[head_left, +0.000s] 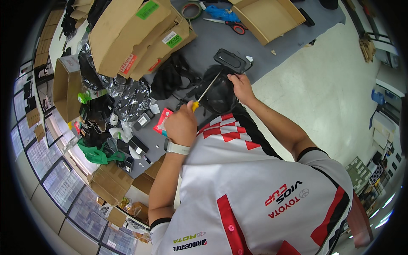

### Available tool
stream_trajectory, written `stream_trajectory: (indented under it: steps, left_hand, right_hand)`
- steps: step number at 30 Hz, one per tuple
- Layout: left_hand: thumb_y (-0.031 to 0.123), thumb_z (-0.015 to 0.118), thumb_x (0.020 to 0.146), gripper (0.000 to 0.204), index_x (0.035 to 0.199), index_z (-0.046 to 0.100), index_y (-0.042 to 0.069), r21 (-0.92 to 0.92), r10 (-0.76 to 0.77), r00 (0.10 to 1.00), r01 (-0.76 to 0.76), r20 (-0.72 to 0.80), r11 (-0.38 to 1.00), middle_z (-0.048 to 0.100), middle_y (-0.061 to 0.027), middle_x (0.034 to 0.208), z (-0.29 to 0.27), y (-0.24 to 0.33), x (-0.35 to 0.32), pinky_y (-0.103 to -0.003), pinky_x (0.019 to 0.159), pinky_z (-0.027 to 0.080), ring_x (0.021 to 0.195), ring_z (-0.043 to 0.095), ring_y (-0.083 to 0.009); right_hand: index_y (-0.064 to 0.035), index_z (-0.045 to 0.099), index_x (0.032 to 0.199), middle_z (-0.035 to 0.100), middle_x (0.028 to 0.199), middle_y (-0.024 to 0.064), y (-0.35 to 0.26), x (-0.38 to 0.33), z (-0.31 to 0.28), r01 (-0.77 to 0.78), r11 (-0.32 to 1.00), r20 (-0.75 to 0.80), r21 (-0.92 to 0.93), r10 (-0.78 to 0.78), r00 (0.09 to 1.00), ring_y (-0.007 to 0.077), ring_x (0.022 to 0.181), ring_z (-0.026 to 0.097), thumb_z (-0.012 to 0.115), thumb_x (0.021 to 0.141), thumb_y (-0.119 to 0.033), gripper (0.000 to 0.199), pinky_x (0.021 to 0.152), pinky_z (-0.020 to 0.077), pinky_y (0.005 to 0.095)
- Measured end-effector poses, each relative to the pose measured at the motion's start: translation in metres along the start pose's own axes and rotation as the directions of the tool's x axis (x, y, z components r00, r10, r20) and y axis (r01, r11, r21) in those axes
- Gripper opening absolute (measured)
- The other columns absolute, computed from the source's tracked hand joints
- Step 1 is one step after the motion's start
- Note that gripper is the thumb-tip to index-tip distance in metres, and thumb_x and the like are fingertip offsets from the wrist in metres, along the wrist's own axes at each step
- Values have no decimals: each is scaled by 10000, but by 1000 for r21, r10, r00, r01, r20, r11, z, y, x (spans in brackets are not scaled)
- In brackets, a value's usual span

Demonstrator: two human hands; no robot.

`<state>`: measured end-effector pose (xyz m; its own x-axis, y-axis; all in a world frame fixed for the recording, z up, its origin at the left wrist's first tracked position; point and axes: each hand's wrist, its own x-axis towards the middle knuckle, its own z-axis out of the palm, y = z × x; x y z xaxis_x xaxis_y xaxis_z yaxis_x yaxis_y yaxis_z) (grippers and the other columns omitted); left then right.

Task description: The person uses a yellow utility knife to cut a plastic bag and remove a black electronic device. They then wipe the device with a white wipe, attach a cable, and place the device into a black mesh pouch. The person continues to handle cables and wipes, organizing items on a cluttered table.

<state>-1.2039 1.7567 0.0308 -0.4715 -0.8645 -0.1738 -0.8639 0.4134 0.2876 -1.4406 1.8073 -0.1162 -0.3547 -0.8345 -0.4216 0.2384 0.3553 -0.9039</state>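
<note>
My left hand (182, 123), with a white watch band at its wrist, is closed round the yellow handle of a screwdriver (207, 91). The long metal shaft points up and right, its tip over a rounded black object (217, 98) at the table's edge, close to my body. I cannot make out exactly what that object is. My right hand (242, 87) grips its upper right side, thumb on top, the other fingers mostly hidden. Just beyond lies a black rectangular frame-like part (230, 59). A dark strapped fabric item (170, 78) lies to the left.
Large cardboard boxes (123, 34) stand at the far left of the grey table (272, 63). Scissors (238, 29), a tape roll (191, 11) and an open shallow box (270, 19) lie farther back. Plastic bags (131, 100), small black boxes (143, 120) and a red packet (163, 119) clutter the left.
</note>
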Motion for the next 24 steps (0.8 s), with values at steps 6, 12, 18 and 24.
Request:
stream_trajectory:
  steps: [6, 12, 18, 24]
  left_hand:
    - [273, 744, 982, 275, 895, 625, 40, -138, 44, 987, -66, -152, 988, 674, -165, 752, -21, 18, 15, -474, 643, 520, 677, 666, -415]
    - [267, 790, 933, 300, 965, 602, 36, 121, -44, 997, 35, 69, 992, 690, -162, 854, -6, 10, 15, -494, 686, 528, 712, 677, -422]
    - [329, 748, 977, 330, 960, 599, 35, 22, 23, 1000, -23, -4, 999, 695, -191, 791, -11, 7, 21, -514, 662, 539, 737, 704, -427]
    - [308, 752, 958, 331, 975, 563, 37, 158, -173, 940, 131, 294, 979, 710, -161, 830, -18, 28, 35, -506, 628, 564, 768, 721, -427]
  right_hand:
    - [88, 713, 983, 697, 806, 55, -1, 6, 1, -35, 998, -47, -57, 33, 998, 127, 795, 594, 592, 1029, -285, 395, 760, 490, 354]
    - [83, 697, 944, 674, 732, 94, 9, 12, 6, 26, 996, -66, -86, -31, 997, 160, 730, 612, 590, 1026, -299, 405, 709, 485, 383]
    - [82, 681, 908, 647, 690, 125, 6, 11, 7, 42, 991, -86, -125, -53, 995, 175, 695, 607, 592, 1022, -320, 427, 692, 485, 400]
    - [82, 680, 898, 643, 689, 129, 12, 11, 6, 15, 995, -94, -103, -24, 995, 173, 689, 602, 594, 1019, -330, 438, 686, 487, 400]
